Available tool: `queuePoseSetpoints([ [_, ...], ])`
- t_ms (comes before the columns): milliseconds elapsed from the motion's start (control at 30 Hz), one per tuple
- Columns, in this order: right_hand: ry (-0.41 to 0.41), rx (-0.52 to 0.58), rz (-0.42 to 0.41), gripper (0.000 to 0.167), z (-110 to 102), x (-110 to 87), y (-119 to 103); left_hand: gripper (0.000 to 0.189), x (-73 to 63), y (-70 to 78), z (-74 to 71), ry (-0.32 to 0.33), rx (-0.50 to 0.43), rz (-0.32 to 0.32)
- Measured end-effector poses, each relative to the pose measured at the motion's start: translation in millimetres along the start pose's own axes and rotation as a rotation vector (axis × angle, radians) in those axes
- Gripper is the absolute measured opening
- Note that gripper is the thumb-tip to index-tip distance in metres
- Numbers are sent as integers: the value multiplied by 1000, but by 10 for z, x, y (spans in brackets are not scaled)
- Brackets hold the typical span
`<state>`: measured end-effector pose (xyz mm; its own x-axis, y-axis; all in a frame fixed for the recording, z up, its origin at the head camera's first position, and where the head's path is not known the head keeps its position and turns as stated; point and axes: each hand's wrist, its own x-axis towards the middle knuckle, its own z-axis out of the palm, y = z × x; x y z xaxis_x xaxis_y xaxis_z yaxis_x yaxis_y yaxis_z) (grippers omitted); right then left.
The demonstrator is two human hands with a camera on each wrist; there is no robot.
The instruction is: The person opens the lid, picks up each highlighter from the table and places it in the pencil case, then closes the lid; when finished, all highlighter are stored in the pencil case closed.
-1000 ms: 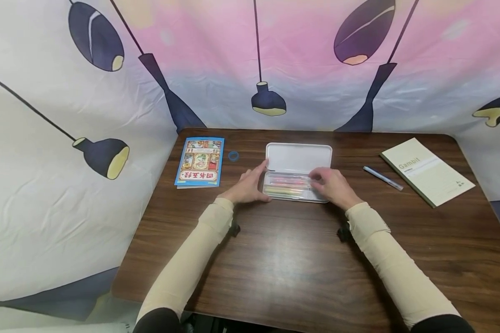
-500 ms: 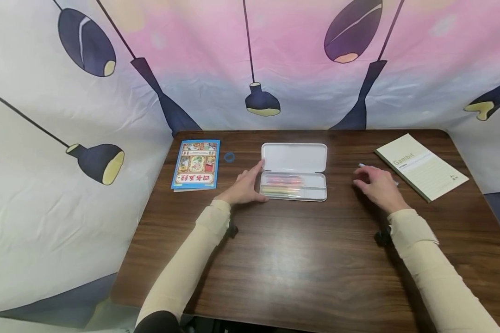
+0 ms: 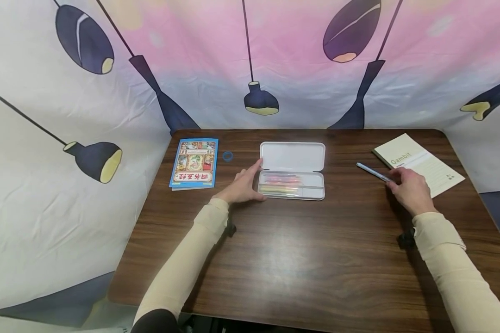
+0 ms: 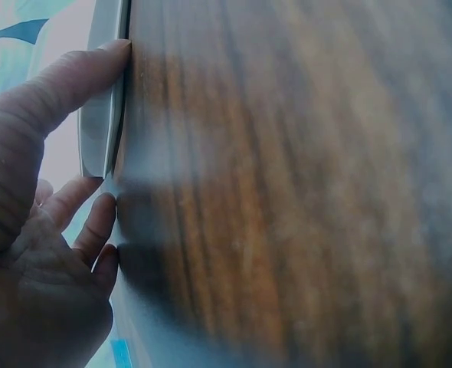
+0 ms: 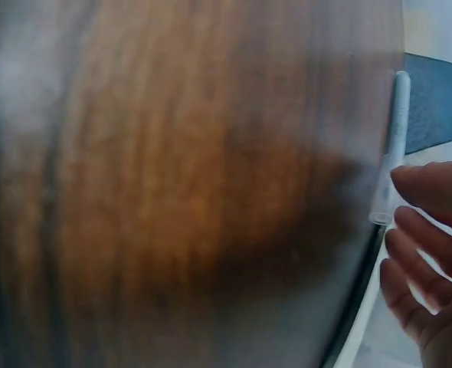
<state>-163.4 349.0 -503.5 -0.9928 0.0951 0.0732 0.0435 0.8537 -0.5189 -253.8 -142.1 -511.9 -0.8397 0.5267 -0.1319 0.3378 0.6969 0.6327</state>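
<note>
An opened white pencil case [image 3: 312,194] lies on the table, with several pink and yellow pens [image 3: 281,184] in its tray. At its left end, my left hand [image 3: 242,186] holds it, the index finger by the hinge and the thumb at the front corner. The left wrist view shows that thumb [image 4: 76,77] against the case's edge. Farther right, a pale blue pen [image 3: 371,170] lies on the table. My right hand [image 3: 412,190] is at the pen's near end, thumb and fingers a little apart. Whether the thumb touches the pen, I cannot tell.
Just beyond the right hand lies a pale green notebook [image 3: 425,162] marked "Gambit". A blue-bordered booklet [image 3: 194,163] and a small blue ring [image 3: 228,156] lie left of the case. A printed cloth [image 3: 216,55] hangs behind the wooden table [image 3: 291,259].
My right hand has left the case's right side and moved right, past the pen's middle to its near end. The left hand stays at the case. The view has shifted slightly.
</note>
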Motion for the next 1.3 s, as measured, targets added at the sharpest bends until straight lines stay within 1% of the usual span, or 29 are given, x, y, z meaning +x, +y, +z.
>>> queuePoseSetpoints([
  [167,-18,2,4,31,63,37,67,129,-4,4,1,-3,-5,-1],
  [300,-8,13,-5,29,76,66,64,129,-3,11,-5,-7,-9,-5],
  [533,-1,35,-8,24,95,58,51,128,-5,14,-2,-7,-6,-4],
  [667,31,62,-28,25,111,38,16,129,-9,10,0,-9,-11,-5],
  [800,96,114,-79,25,145,23,-83,129,-8,9,-3,-10,-10,-6],
  [900,128,155,-132,25,174,26,-194,129,-12,7,-5,-9,-15,-5],
  [1000,137,183,-183,26,196,42,-330,128,-13,4,-11,-10,-19,-4],
  [1167,159,190,-280,27,256,86,-536,128,1,-9,-10,-17,-13,-4],
  [1300,132,197,-320,28,341,144,-699,129,17,-17,-3,-9,-5,2],
])
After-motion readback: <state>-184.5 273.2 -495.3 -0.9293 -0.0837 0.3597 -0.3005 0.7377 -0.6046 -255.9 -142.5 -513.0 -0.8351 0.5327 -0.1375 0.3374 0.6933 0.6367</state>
